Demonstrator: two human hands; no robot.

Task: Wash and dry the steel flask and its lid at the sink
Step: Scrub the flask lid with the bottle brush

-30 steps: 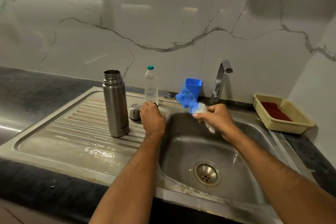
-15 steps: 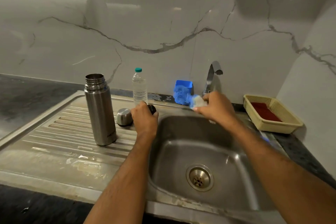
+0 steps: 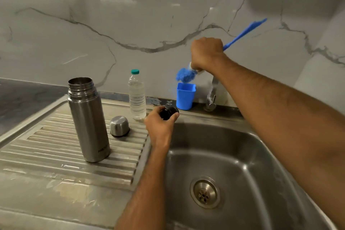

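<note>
The open steel flask (image 3: 88,119) stands upright on the ribbed drainboard (image 3: 56,147). Its steel cap (image 3: 119,126) sits upside-up beside it. My left hand (image 3: 160,127) grips a black inner lid (image 3: 169,112) at the sink's back-left corner. My right hand (image 3: 206,53) holds a blue bottle brush (image 3: 185,75) by its stem, raised over a blue cup (image 3: 185,95); the brush head points down at the cup and the blue handle (image 3: 244,33) sticks up to the right.
A clear water bottle (image 3: 137,97) with a teal cap stands behind the steel cap. The tap (image 3: 211,97) is partly hidden by my right forearm. The sink basin (image 3: 233,155) with its drain (image 3: 205,192) lies below.
My right hand has lifted the brush from sink-rim height to above the blue cup, head tilted down. My left hand has turned so the black lid shows. The camera has shifted right.
</note>
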